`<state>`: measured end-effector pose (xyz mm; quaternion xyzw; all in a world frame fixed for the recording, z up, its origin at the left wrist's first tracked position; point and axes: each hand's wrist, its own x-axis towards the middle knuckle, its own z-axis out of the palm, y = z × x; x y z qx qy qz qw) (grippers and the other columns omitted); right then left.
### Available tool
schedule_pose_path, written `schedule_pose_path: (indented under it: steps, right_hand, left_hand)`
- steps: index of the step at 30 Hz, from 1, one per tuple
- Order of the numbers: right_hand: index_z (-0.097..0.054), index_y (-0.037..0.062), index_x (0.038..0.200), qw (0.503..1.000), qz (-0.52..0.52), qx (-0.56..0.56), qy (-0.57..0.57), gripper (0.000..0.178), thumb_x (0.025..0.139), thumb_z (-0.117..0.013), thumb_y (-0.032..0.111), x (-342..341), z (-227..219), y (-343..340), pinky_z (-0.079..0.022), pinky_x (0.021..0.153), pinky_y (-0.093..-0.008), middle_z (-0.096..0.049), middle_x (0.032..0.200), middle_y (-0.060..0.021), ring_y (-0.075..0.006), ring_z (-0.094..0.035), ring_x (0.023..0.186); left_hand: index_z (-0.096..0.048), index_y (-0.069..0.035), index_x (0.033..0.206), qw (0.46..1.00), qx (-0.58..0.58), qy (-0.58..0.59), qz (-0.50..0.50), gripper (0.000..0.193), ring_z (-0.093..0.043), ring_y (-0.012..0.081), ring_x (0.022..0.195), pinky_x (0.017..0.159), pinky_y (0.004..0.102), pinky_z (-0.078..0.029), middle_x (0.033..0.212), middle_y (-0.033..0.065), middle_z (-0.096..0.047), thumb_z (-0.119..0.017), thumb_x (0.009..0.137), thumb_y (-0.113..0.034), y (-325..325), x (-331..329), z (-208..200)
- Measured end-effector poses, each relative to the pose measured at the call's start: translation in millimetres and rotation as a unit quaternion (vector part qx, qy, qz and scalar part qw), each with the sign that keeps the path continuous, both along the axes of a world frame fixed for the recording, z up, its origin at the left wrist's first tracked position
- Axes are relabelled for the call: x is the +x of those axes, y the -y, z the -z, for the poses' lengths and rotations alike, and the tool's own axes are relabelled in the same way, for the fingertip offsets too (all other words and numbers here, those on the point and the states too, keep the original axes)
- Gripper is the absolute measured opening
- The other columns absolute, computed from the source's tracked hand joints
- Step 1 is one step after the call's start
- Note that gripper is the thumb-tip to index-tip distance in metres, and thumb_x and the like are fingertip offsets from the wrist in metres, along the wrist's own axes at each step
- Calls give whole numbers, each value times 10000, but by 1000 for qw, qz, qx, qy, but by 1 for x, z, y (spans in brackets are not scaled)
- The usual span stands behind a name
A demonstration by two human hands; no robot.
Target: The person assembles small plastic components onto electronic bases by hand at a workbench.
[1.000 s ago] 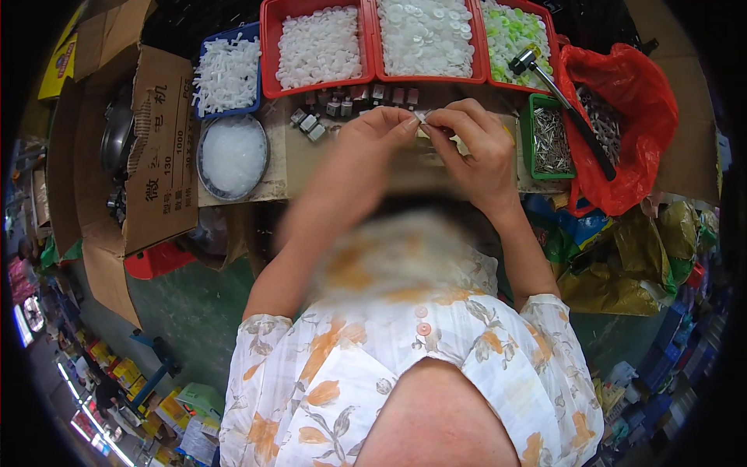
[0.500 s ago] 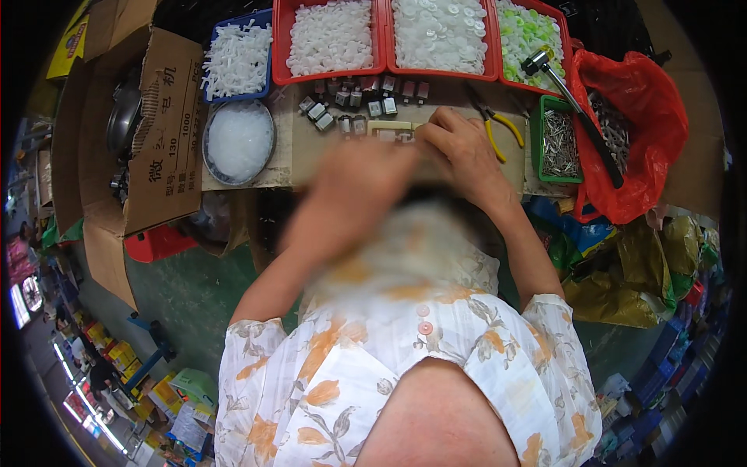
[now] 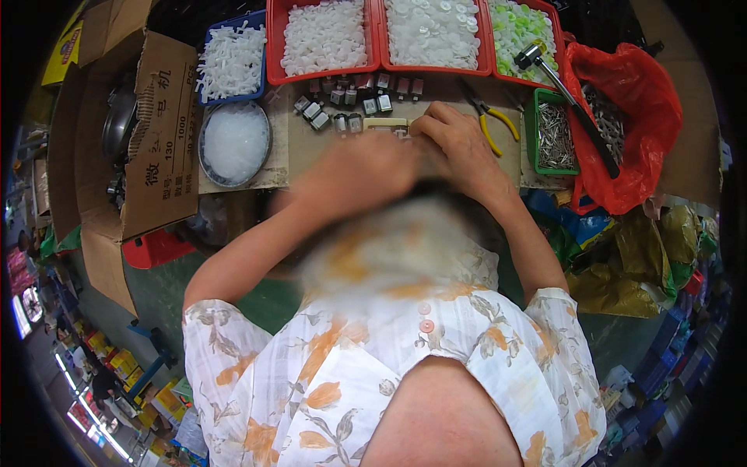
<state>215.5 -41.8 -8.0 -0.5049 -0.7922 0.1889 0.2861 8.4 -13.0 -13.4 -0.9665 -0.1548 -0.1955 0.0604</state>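
My left hand (image 3: pixel 362 173) is smeared by motion over the near middle of the table, so its fingers cannot be made out. Beside it, my right hand (image 3: pixel 457 148) has its fingers curled and closed at the right end of a long beige plastic piece (image 3: pixel 379 122); whatever they grip is hidden. The left hand partly covers that beige piece. Just beyond and to the left lie several small silver motors (image 3: pixel 319 120), some upright and some on their sides. Yellow-handled pliers (image 3: pixel 487 134) rest to the right of my right hand.
Red trays (image 3: pixel 377 39) of white and green plastic parts line the back. At left stand a blue tray (image 3: pixel 201 78), a round dish (image 3: pixel 271 144) of whitish pieces and a cardboard box (image 3: pixel 167 140). At right, a hammer (image 3: pixel 576 101) leans across a red bag (image 3: pixel 657 117) beside a green tray (image 3: pixel 537 148) of metal pins.
My left elbow has swung outward to the left, and the left hand is still blurred near the beige piece. The right hand stays in place. The whole view has shifted slightly.
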Motion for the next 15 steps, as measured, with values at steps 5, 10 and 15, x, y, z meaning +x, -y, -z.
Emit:
schedule_pose_path:
  steps: [5,10,15]
  right_hand:
    - [-643,23,940,1000,10,3,-29,110,845,-690,52,13,-8,6,-473,710,-434,-590,884,-111,-329,-627,821]
    - [-645,-10,951,972,232,17,-9,96,878,-681,42,81,-37,26,-507,695,-430,-611,907,-142,-340,-649,808]
    - [-657,-22,944,934,322,-1,155,108,881,-673,65,134,-25,45,-483,706,-489,-608,910,-182,-410,-627,852]
  left_hand:
    - [-701,21,1030,998,-51,-18,-19,302,-554,226,807,702,354,-434,732,50,-558,-665,758,-105,4,0,4]
    - [-706,-35,1001,985,-149,81,-29,271,-542,229,746,663,359,-419,699,36,-540,-789,770,-149,-8,5,-7]
    - [-703,-44,909,974,-146,172,8,135,-559,276,755,660,397,-456,729,77,-571,-755,802,-108,-43,50,-27]
